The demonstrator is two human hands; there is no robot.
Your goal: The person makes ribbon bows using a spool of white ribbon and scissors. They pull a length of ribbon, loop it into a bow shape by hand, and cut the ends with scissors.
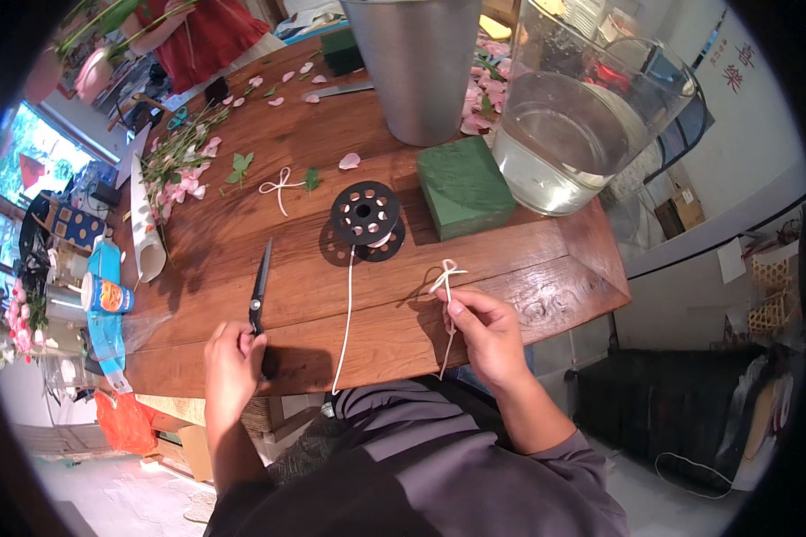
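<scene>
My right hand (487, 335) pinches a white cord just below a small looped bow (447, 272), near the table's front edge. The cord's tail runs down over that edge. My left hand (236, 356) is on the handles of black scissors (258, 288), whose blades point away from me; how firmly it grips them is partly hidden. Between the hands, a black spool (365, 213) of white cord stands on the wooden table (295, 268), with a length of cord (346, 315) running to the front edge. Another white cord bow (282, 189) lies beyond the scissors, beside a green leaf (312, 179).
A green floral foam block (463, 188) sits right of the spool, near a metal bucket (420, 74) and a glass vase (571, 141) holding water. Cut flowers (185, 174) and rolled paper (146, 248) lie left. Another person (205, 40) stands across the table.
</scene>
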